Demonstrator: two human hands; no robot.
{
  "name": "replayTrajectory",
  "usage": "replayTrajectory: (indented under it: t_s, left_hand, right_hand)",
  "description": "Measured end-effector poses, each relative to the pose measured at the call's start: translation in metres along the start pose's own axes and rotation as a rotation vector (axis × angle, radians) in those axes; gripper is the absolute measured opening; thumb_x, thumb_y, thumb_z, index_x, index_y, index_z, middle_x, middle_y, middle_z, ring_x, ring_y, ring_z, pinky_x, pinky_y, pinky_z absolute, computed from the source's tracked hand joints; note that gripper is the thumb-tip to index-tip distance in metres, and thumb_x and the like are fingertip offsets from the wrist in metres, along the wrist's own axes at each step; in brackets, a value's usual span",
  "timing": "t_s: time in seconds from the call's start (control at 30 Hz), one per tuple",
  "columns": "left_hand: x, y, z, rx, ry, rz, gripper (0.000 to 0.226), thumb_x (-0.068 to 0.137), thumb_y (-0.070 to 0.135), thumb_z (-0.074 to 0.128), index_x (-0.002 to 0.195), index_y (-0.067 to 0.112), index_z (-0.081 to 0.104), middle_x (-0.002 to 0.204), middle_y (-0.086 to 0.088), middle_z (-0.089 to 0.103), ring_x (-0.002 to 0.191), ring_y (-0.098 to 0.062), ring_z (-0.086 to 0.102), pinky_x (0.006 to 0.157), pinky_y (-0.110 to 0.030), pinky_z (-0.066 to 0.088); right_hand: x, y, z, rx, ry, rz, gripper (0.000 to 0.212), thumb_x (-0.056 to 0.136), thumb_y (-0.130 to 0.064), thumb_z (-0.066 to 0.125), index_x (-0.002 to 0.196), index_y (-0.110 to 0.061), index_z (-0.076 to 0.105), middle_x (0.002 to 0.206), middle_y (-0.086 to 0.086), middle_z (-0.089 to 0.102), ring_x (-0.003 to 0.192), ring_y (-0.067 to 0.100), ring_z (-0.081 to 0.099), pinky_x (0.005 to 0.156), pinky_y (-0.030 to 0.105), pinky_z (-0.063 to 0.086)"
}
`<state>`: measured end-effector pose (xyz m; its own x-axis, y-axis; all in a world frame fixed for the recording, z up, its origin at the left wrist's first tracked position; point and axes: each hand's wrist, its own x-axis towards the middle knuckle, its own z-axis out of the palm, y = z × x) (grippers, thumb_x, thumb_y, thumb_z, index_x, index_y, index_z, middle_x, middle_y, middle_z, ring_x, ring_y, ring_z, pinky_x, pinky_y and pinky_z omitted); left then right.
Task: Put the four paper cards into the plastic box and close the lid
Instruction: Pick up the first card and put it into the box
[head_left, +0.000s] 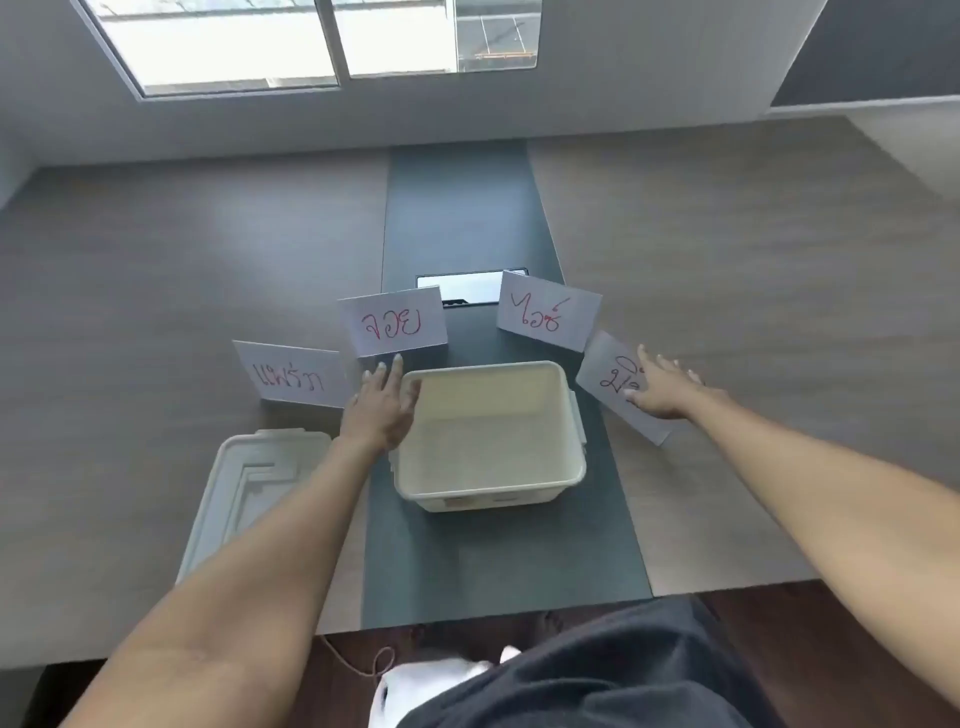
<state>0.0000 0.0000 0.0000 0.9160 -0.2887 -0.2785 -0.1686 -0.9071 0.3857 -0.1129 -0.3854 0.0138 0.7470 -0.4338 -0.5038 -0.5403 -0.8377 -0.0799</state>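
1. The plastic box stood open on the dark centre strip of the counter, a little back from the counter's near edge, with bare strip in front of it and broad wood-grain surface well clear to its far left and far right.
2. Four white paper cards with red handwriting ringed the box's far side: the left card beyond its left corner, the centre-left card just behind its back left rim, the centre-right card behind its back right corner, and the right card just beside its right wall.
3. The box was off-white with rounded corners, and nothing lay inside it.
4. Its clear lid lay flat on the counter to the box's left, partly under the left forearm.
5. The left hand hovered at the box's left rim, fingers released and spread, grasping nothing.
6. The right hand lay over the right card, fingers stretched flat; whether it gripped the card I could not tell.
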Motion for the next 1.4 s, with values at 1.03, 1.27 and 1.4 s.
replayTrajectory:
  t_s: [1.03,1.27,1.4]
  left_hand:
    - [-0.013,-0.004,0.034,-0.189,0.174,0.101,0.054,0.107,0.017,0.019,0.159,0.012,0.006,0.166,-0.003,0.013,0.153,-0.022,0.008,0.121,-0.034,0.012]
    - [-0.010,-0.007,0.035,-0.192,0.175,0.108,0.055,0.106,0.010,0.020,0.159,0.008,0.007,0.166,-0.007,0.012,0.153,-0.022,0.007,0.122,-0.032,0.010]
    - [-0.010,-0.008,0.036,-0.199,0.167,0.107,0.054,0.106,0.014,0.020,0.159,0.008,0.007,0.165,-0.006,0.014,0.153,-0.022,0.008,0.122,-0.032,0.011]
  right_hand:
    - [-0.022,-0.067,-0.148,0.028,0.122,-0.073,0.039,0.091,-0.015,0.044,0.125,-0.005,0.061,0.134,0.019,0.061,0.120,0.037,0.058,0.095,0.037,0.048]
    - [-0.042,-0.127,-0.176,0.128,0.234,-0.183,0.042,0.096,-0.007,0.045,0.138,-0.006,0.050,0.141,0.017,0.056,0.130,0.036,0.051,0.104,0.041,0.044]
    - [-0.050,-0.156,-0.166,0.096,0.187,-0.298,0.039,0.096,-0.007,0.045,0.134,-0.012,0.054,0.138,0.014,0.058,0.125,0.033,0.054,0.096,0.039,0.046]
